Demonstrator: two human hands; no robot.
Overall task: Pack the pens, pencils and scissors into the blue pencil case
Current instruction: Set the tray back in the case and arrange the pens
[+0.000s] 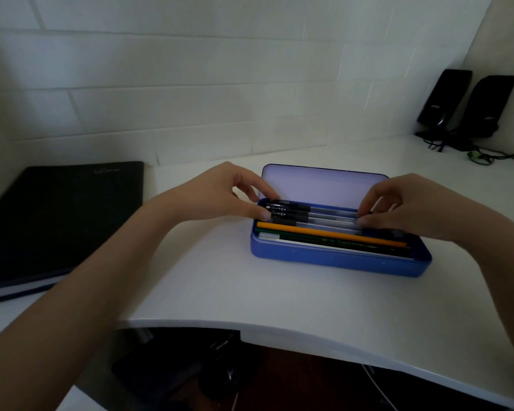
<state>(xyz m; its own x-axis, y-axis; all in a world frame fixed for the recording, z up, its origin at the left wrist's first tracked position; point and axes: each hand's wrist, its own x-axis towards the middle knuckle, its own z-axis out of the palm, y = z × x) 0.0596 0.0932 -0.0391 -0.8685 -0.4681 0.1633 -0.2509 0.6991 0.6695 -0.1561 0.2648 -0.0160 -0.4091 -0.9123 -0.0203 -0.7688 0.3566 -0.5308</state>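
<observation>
From the head camera: the blue pencil case sits open on the white desk, its lid tipped up toward the wall. Inside, a row of pens with black caps and clear barrels lies along the back half, side by side. In front of them an orange pencil runs the length of the case, with a dark green pencil just beside it, nearer the front wall. Something white lies at the front left corner; hard to say what it is.

The left hand is at the capped end of the pens, fingertips pinching that bundle. The right hand pinches the other end of the same pens, fingers curled down over the case's right side. Both hands grip the pens, which rest low in the case.

Off to the left a black folder lies flat on the desk. At the far right corner stand two black speakers with cables trailing.
</observation>
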